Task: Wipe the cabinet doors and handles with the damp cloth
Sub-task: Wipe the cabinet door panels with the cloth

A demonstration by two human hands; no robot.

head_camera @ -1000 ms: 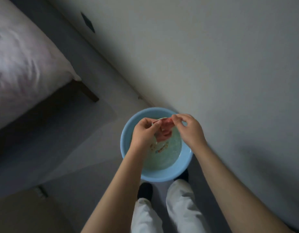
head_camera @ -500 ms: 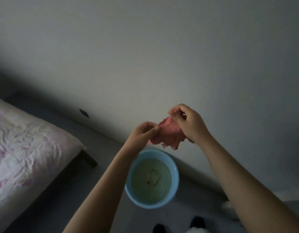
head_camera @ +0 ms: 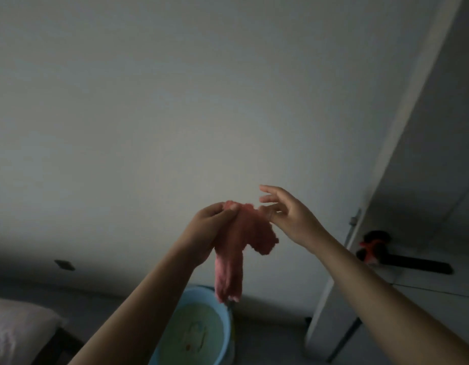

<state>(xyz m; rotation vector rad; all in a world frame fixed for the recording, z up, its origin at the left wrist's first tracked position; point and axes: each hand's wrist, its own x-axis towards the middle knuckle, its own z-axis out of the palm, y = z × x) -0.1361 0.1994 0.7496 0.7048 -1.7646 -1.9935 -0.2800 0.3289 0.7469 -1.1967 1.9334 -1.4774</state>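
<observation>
The left hand (head_camera: pixel 211 227) grips the pink cloth (head_camera: pixel 241 241) at its top, the cloth dangling above the blue basin's (head_camera: pixel 225 325) rim. The right hand (head_camera: pixel 288 217) is spread, fingertips touching the cloth's upper edge, well apart from the wall (head_camera: pixel 175 114).

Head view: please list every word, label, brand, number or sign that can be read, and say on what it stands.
No readable text anywhere in this view.
Blue basin: coloured marks on its inner bottom, too blurred to read as words or a picture.
Pink cloth, held by the left hand: no label visible.
Wall: bare, no sign.
</observation>
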